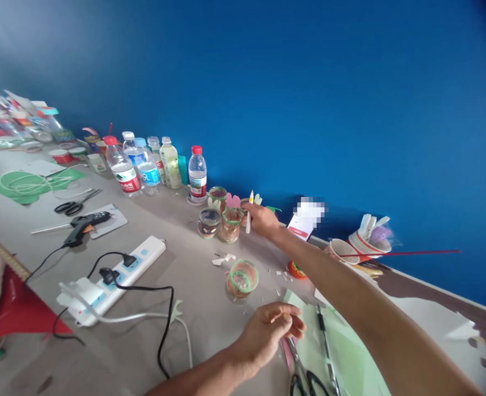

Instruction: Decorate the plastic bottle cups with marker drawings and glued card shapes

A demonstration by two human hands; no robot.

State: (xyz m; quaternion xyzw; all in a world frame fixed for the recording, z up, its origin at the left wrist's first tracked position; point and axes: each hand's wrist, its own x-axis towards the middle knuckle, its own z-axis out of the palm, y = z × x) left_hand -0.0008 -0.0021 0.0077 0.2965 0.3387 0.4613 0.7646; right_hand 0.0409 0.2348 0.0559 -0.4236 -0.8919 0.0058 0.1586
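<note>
Front jar (243,290) already green-rimmed, scraps (225,259) beside it uncleared; right hand (264,220) grips pen (249,222) beyond it, left hand (269,334) half-curled nearer, contents unclear.

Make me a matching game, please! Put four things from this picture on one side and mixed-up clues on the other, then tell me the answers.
Things:
1. Wall
2. White pen-shaped thing
3. Power strip
4. Glue gun

Clues:
A. Has black plugs pushed into it
B. Dark, with an orange trigger
C. Deep blue
D. Held in the person's right hand

Right pairs: 1-C, 2-D, 3-A, 4-B
</note>
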